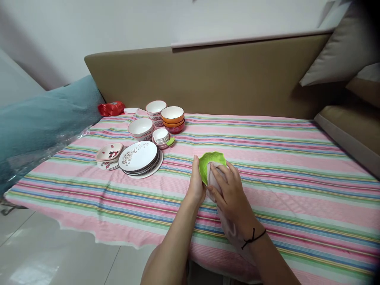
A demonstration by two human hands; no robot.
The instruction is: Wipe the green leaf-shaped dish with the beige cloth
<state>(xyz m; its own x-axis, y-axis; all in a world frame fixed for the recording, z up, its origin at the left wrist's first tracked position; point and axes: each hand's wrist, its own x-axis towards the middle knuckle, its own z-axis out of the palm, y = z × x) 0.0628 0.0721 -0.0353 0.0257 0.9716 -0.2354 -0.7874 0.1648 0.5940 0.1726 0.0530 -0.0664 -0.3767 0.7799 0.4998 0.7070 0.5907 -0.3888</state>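
Note:
My left hand (196, 186) grips the near left edge of a green leaf-shaped dish (212, 160), tilted up over the striped bedspread (282, 170). My right hand (230, 196) presses a pale pinkish cloth (214, 178) against the inside of the dish, fingers closed on the cloth. The cloth trails down under my right wrist, which wears a black cord.
At the left of the bedspread stand a stack of patterned plates (139, 157), a small red-and-white dish (108, 152), a white bowl (140, 127), small stacked bowls (160, 137), orange bowls (172, 117) and a red bag (112, 108). A brown headboard (208, 79) runs behind.

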